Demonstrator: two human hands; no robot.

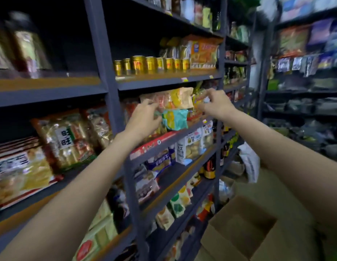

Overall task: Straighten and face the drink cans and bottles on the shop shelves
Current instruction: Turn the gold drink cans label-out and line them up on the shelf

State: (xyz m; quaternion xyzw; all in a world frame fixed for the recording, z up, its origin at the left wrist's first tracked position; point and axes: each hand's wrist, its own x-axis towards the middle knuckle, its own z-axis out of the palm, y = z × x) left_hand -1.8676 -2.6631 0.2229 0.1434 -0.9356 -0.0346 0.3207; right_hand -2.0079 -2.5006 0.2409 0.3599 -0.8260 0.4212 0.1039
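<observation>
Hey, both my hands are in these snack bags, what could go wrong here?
The teal bag sits at the shelf's front edge by your left hand; a nudge could drop it. Your right hand pinches a packet in a crowded pile, so pulling may drag others. The gold cans above remain unfaced.

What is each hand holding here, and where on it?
Both hands grip snack packets, not cans. The left hand holds the left side of the packets; the right hand pinches a packet's top edge.
</observation>
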